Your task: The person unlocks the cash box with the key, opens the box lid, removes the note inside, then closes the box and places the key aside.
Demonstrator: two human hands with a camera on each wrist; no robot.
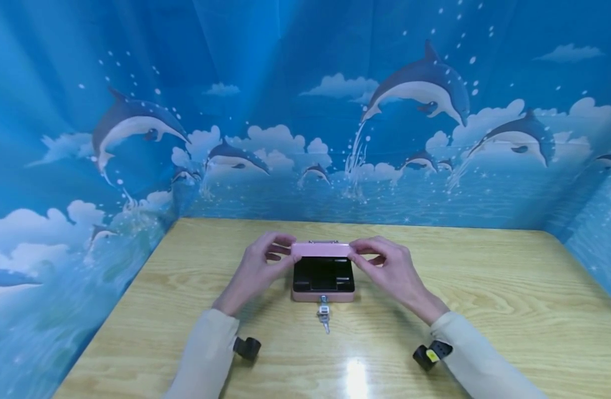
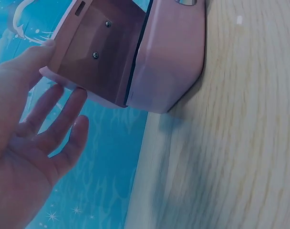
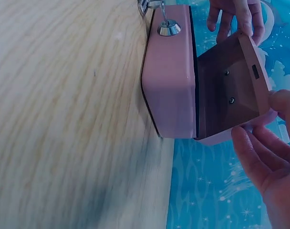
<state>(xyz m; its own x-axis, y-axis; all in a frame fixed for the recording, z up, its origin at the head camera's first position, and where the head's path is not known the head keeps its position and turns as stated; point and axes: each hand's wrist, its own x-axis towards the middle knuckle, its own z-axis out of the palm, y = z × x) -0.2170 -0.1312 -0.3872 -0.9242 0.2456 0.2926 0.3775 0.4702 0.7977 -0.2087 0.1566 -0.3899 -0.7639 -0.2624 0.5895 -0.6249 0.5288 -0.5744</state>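
Observation:
A pink metal cash box (image 1: 307, 297) stands on the table with its lid (image 1: 321, 250) raised. Inside lies a black compartment tray (image 1: 312, 272). Keys (image 1: 324, 317) hang from the lock (image 3: 169, 28) on the front wall. At the lid's left corner, my left hand (image 1: 265, 259) pinches the edge between thumb and fingers. My right hand (image 1: 387, 263) pinches the right corner the same way, its thumb on the front rim in the right wrist view. Two screws show on the lid's inner face, and a carrying handle (image 1: 323, 241) peeks over its top.
The wood-grain table (image 1: 484, 288) extends to both sides of the box. Behind it hangs a blue curtain (image 1: 295, 188) printed with dolphins and clouds. Dark wrist cameras sit at both sleeves.

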